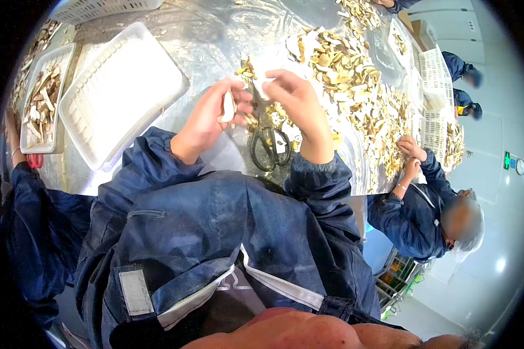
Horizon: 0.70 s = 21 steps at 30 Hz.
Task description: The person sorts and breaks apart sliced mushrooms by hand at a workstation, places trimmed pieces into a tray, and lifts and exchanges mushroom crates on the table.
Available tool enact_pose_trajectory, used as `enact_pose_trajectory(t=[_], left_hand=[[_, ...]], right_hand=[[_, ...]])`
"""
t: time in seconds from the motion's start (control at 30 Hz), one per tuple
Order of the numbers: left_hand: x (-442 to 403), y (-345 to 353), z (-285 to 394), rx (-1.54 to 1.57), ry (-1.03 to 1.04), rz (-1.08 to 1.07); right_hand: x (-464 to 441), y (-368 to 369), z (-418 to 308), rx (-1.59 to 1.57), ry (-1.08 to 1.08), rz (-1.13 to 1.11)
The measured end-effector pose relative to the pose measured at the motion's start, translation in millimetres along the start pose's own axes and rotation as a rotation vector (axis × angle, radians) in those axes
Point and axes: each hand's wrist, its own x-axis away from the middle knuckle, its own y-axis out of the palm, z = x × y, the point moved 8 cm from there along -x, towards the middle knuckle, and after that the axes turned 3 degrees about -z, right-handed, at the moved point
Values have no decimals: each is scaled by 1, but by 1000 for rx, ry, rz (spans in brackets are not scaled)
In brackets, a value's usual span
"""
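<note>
My left hand point(206, 121) is closed around a pale mushroom slice point(227, 108), palm turned up over the metal table. Close to its right, my right hand point(300, 104) has its thumb and forefinger bent together at a glaring white patch; what they pinch, if anything, is lost in the brightness. Between and below the two hands, scissors with black handles point(265, 152) lie on the table, blades pointing away from me. Small yellowish mushroom scraps point(247, 70) lie by the blade tips. A large spread of sliced mushrooms point(346, 70) covers the table to the right.
A white plastic tray point(122, 93) stands at left, beside a smaller tray point(24, 131) holding mushroom pieces. Red scissor handles point(35, 160) show below it. White baskets point(435, 75) line the right. A co-worker point(413, 215) reaches over the mushrooms; another person's sleeve point(38, 232) is at left.
</note>
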Motion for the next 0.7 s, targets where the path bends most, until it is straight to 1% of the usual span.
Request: enact_pose_trajectory(t=[0.03, 0.07, 0.13, 0.17, 0.27, 0.3, 0.4, 0.5, 0.53, 0.6, 0.63, 0.7], left_hand=[[0, 3, 1, 42, 29, -73], [1, 4, 3, 66, 24, -57], [2, 8, 6, 118, 12, -27], [2, 5, 5, 94, -7, -16], [0, -7, 2, 23, -32, -12], [0, -8, 3, 2, -25, -25], [4, -5, 8, -9, -11, -27], [4, -2, 9, -10, -6, -46], [4, 0, 9, -13, -4, -57], [7, 6, 12, -29, -6, -11], [9, 8, 13, -39, -7, 12], [8, 9, 12, -72, 9, -13]], right_hand=[[-2, 6, -5, -24, -38, 8], [-3, 11, -11, -49, -77, 15], [-24, -3, 3, 290, -84, 205], [-30, -11, 10, 461, -85, 302], [-34, 5, 2, 821, -178, 306], [-35, 8, 1, 786, -237, 308], [-32, 6, 12, 600, -136, 253], [-20, 7, 21, 200, 1, 165], [-15, 11, 20, 104, 15, 122], [-3, 24, 14, -89, 40, 36], [3, 31, 4, -157, 47, 13], [5, 34, 10, -95, 42, 23]])
